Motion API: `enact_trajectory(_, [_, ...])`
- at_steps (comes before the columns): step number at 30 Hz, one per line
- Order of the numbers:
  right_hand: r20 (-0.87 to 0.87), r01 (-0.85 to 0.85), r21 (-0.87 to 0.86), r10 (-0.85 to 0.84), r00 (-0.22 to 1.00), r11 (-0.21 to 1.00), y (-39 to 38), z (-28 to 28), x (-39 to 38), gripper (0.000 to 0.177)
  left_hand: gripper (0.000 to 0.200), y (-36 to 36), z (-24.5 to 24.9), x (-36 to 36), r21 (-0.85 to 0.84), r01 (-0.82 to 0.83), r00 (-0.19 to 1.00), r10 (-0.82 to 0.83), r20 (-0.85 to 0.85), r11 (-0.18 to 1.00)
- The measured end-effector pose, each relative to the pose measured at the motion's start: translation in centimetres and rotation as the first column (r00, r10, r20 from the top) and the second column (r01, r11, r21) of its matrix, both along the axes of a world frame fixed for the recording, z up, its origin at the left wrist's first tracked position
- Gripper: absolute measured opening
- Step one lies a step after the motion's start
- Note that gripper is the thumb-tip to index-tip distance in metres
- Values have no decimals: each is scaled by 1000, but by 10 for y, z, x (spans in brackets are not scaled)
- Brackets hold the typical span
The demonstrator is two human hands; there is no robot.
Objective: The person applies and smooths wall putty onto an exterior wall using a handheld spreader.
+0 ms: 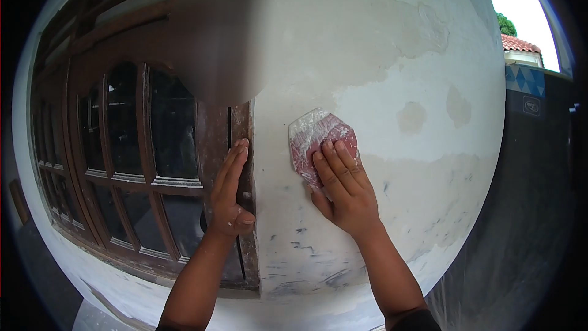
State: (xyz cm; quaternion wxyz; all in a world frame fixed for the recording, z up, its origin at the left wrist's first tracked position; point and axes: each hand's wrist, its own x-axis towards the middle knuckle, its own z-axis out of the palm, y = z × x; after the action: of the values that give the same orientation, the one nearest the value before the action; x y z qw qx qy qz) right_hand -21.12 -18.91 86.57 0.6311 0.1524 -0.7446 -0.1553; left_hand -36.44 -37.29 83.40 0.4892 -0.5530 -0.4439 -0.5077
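My right hand [349, 199] presses a red plastic putty spreader [318, 132] against the wall [294, 55], its fingers laid over the lower right part. White putty is smeared across the spreader's upper and left side. My left hand [230, 187] rests, fingers stretched out, against the brown wooden window frame [246, 270] and holds nothing. White specks mark its fingers and thumb. Around the spreader the wall shows beige and white patches, with dark scuffs lower down.
A brown window with dark glass panes [174, 129] fills the left side; a blurred patch covers its top right. At the right, past the wall's edge, stands a dark surface [527, 165] with a blue patterned strip [525, 81]. A red tiled roof [520, 44] shows beyond.
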Motion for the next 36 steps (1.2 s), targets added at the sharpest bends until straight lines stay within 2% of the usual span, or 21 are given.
enact_trajectory(6, [-32,46,-42,-47,998,998,20,-54,18,47,109,0,1,1,-9,-5,1000,5,-15,1000])
enact_trajectory(12, [-33,31,-35,-32,999,999,6,-19,6,47,110,0,0,-1,8,-13,1000,13,-21,1000])
enact_trajectory(18, [-15,14,-105,-15,1000,994,16,-63,13,48,108,0,-1,-2,-3,-27,1000,27,-9,1000])
enact_trajectory(22, [-47,-13,-88,9,999,996,12,-51,6,48,109,1,-1,-3,9,-11,1000,11,-27,1000])
enact_trajectory(24, [-11,47,-85,-48,999,995,12,-41,3,49,109,0,-1,-2,1,-20,1000,20,-9,1000])
enact_trajectory(29, [6,20,-113,-19,1000,993,12,-62,17,49,109,0,2,2,3,-4,1000,4,-8,1000])
enact_trajectory(31, [-62,-10,-109,3,998,994,5,-45,8,50,109,-2,2,3,-10,-9,1000,9,0,1000])
enact_trajectory(36, [-26,21,-48,-22,999,999,1,-17,-5,54,108,-2,1,0,-8,-9,1000,9,-14,1000])
